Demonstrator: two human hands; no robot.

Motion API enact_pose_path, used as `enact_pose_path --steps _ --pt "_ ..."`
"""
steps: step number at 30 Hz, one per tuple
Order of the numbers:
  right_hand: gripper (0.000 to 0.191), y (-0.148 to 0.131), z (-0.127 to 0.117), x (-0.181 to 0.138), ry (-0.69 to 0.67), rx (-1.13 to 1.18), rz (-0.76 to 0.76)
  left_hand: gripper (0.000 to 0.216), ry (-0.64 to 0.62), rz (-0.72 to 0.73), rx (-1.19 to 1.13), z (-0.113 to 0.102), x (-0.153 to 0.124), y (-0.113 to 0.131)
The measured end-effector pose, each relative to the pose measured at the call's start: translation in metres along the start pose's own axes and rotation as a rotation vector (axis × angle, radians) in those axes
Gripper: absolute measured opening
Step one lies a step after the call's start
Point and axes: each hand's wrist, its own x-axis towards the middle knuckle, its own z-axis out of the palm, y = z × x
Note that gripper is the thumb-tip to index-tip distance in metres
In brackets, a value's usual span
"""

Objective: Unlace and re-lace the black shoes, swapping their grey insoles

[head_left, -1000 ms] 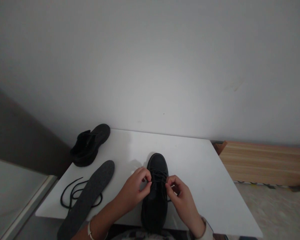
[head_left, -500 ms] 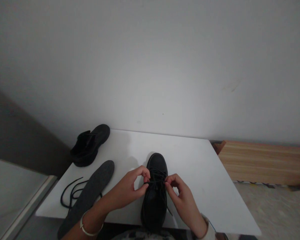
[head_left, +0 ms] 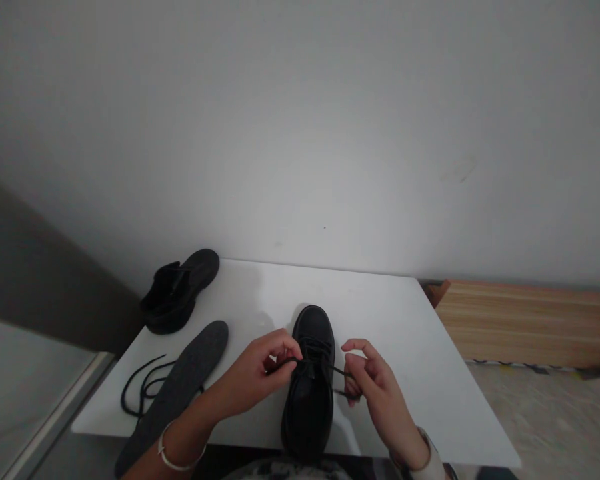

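Observation:
A black lace-up shoe [head_left: 307, 417] points away from me at the front of the white table. My left hand [head_left: 275, 363] pinches a black shoelace [head_left: 307, 361] at the left side of the laced opening. To the right of the shoe, my right hand [head_left: 367, 377] has its fingers curled on the lace, which runs taut from the shoe to thumb and fingers; a lower strand also reaches this hand. The exact knot or loop over the tongue is too dark to make out.
A second black shoe [head_left: 177, 290], its tongue pulled open, lies at the table's back left corner. Nearer me lie a dark grey insole [head_left: 200, 357] and a loose black lace [head_left: 143, 390]. The white table [head_left: 410, 373] meets a wall; a wooden board [head_left: 520, 323] stands beyond its right edge.
My right hand has moved away from the shoe to the right, drawing lace out with it. My left hand has closed further on its lace beside the shoe.

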Motion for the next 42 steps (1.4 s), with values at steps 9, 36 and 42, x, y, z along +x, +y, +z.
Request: enact_pose_path --steps 9,36,42 --pt "0.049 0.012 -0.017 0.011 -0.039 -0.213 0.009 0.012 -0.004 0.111 0.101 -0.005 0.005 -0.003" --pt "0.037 0.025 -0.002 0.024 0.042 -0.195 -0.131 0.005 0.137 0.002 0.035 0.017 0.021 -0.023" --pt "0.032 0.012 -0.004 0.020 0.038 -0.076 -0.117 0.008 0.053 0.024 -0.163 0.011 0.019 -0.015"
